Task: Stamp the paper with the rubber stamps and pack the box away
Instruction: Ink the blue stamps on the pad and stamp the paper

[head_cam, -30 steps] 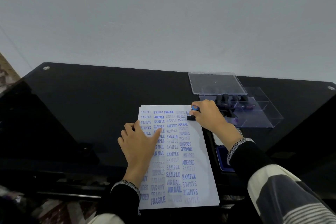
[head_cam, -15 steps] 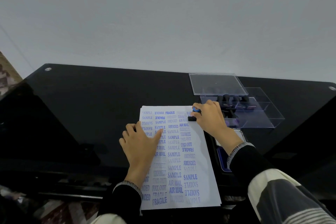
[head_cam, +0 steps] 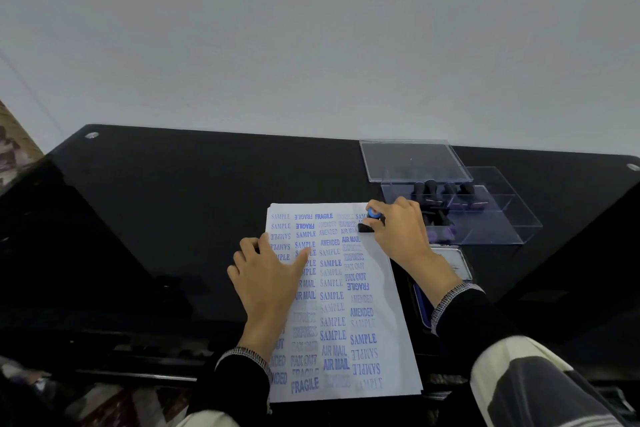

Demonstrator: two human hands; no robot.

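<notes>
Single head view, worn on the person's head, looking forward and down across a black table [head_cam: 173, 218] toward a pale wall [head_cam: 311, 45]. Wide-angle lens is bending the table edges. Camera is sitting close above the paper [head_cam: 377, 305], with both forearms entering from the bottom edge. No second view is sharing the scene.

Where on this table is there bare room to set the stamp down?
Bare black table spreads left of the paper, back to the wall. Crowded on the right: clear box, lid and ink pad sit behind the right hand gripping the stamp.
</notes>
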